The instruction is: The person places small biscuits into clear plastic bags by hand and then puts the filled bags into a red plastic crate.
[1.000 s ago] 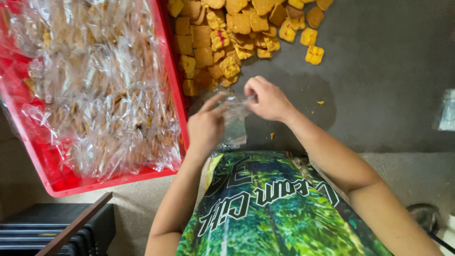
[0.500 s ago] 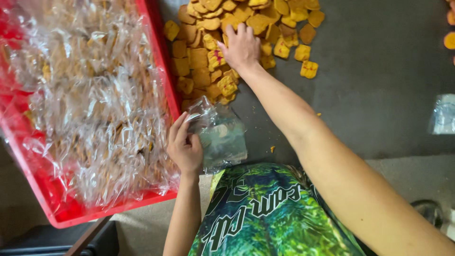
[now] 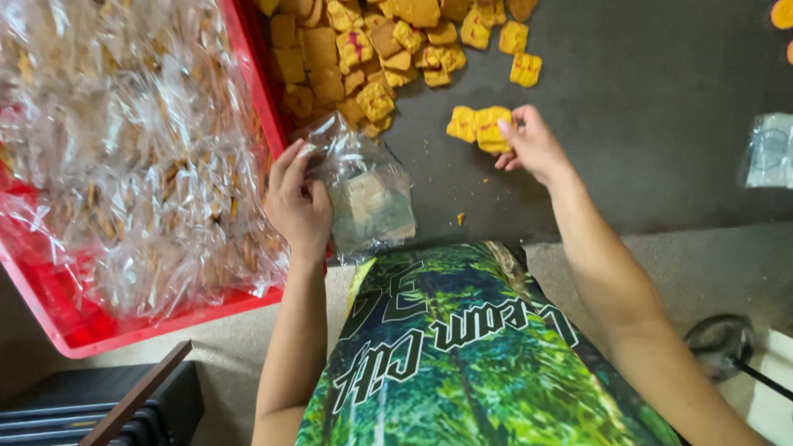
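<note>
Left hand [image 3: 299,202] grips a clear plastic bag [image 3: 363,198] by its mouth at the desk's [image 3: 661,149] near edge, propped open; right hand [image 3: 529,144] pinches yellow biscuits [image 3: 479,128] mid-desk.

A dark grey table [image 3: 661,124] carries everything, its front edge running just above the person's lap. A heap of yellow and brown biscuits [image 3: 372,49] lies on it at the top, touching the side of a red crate [image 3: 264,107] that stands at the left and holds packed clear bags [image 3: 124,165], with single biscuits and crumbs [image 3: 460,219] scattered nearer the middle. At the right edge lies a folded clear bag [image 3: 770,150], well apart from the heap, and two orange pieces [image 3: 783,15] sit in the top right corner
</note>
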